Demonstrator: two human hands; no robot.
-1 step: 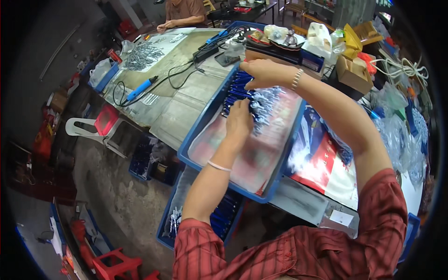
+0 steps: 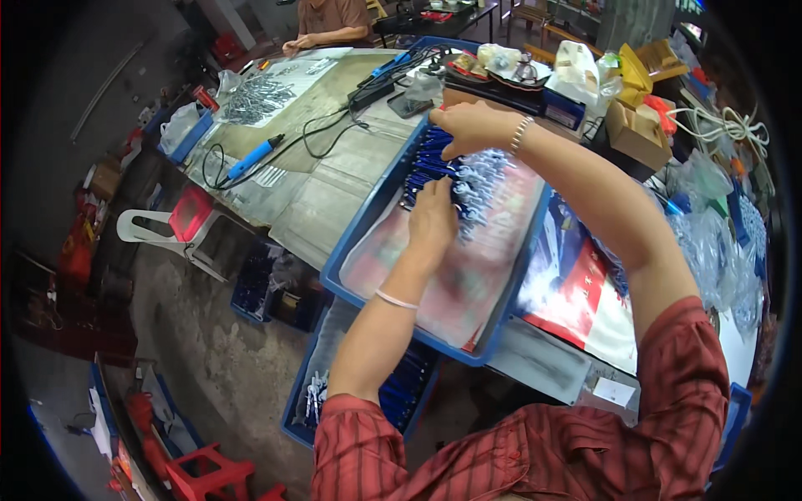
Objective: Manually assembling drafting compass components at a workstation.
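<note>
A blue tray (image 2: 376,294), lined with a pinkish, clear-looking sheet, rests tilted at the table's edge in front of me. In its far part lies a row of slender dark blue pen-like pieces (image 2: 428,150) with pale blue-white ends (image 2: 483,179); their exact kind is too small to tell. My left hand (image 2: 433,219) comes in from the near side, its fingers bent and pressed together against the near end of the row. Over the tray's far rim, my right hand (image 2: 476,127) curls its fingers and thumb around the far end. The palms and some fingertips are hidden.
A blue hand tool (image 2: 251,159) with a black cord lies on the table, beyond it a heap of metal pieces (image 2: 257,98). A person (image 2: 330,25) sits across. Boxes and bags (image 2: 639,129) crowd the right. Below stands another blue tray (image 2: 409,388), and a white chair (image 2: 159,227) is left.
Both hands stay at the row. The tray and my left hand appear slightly farther right; my right wrist has shifted a little left. The pale ends look sharper now.
</note>
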